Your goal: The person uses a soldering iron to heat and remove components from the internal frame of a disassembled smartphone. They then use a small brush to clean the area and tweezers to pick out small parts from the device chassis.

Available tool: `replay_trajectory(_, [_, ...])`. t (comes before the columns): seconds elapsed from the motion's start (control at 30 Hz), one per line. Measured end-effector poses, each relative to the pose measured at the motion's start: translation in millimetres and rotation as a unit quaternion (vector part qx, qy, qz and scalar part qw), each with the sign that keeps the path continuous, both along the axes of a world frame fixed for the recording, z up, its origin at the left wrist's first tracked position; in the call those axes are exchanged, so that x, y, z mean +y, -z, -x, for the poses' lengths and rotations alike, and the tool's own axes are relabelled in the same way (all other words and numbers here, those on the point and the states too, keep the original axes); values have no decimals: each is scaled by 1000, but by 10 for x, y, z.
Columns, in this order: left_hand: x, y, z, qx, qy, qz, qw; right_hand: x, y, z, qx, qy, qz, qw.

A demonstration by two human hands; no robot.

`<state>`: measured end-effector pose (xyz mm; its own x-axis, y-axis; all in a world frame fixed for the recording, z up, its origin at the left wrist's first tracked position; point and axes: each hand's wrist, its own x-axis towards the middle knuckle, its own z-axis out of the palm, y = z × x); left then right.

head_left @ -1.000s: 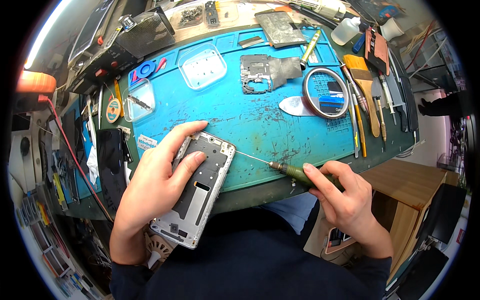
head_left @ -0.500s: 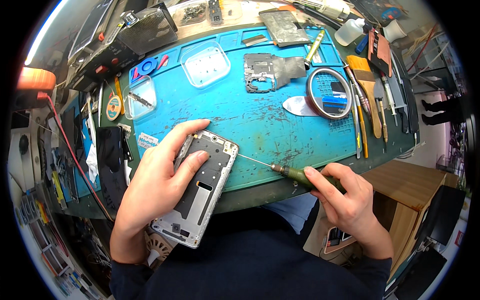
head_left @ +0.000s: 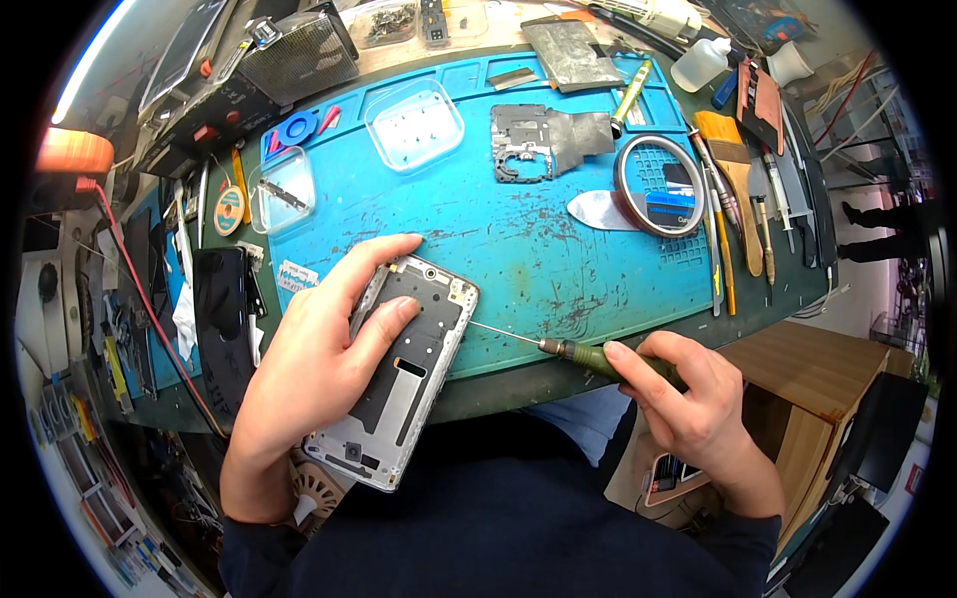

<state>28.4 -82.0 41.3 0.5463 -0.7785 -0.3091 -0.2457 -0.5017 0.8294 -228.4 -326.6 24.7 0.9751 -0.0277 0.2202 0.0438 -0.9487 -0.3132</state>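
Observation:
My left hand point(head_left: 324, 359) grips a bare phone frame point(head_left: 424, 384), silver-edged with a dark inner plate, tilted at the near edge of the mat. Its thumb lies on the plate and the forefinger reaches over the top end. Closed round the green handle of a slim screwdriver point(head_left: 590, 358), my right hand point(head_left: 688, 384) points the thin shaft leftward. The tip meets the frame's right side edge; whether it sits in a gap there I cannot tell. Beyond, on the blue mat point(head_left: 399, 214), lies a phone's inner cover plate point(head_left: 523, 149) with a dark flexible sheet attached.
A clear tray point(head_left: 414, 125) with small screws and another clear box point(head_left: 283, 189) stand on the mat's far left. At the right are a tape roll point(head_left: 623, 189), a brush point(head_left: 733, 159) and several slim tools. A black phone point(head_left: 221, 309) lies left of my hand.
The screwdriver tip has slid slightly down along the frame's side edge, and its shaft is a little flatter. Both hands keep their hold; the view has shifted slightly.

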Motion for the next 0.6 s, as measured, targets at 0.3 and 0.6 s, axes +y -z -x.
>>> replay_trajectory(0.3, [-3, 2, 2, -8, 1, 0, 1000, 22, 36, 29, -14, -8, 8, 1000])
replay_trajectory(0.6, [-3, 7, 1, -20, 5, 10, 1000, 60, 63, 62, -20, -18, -6, 1000])
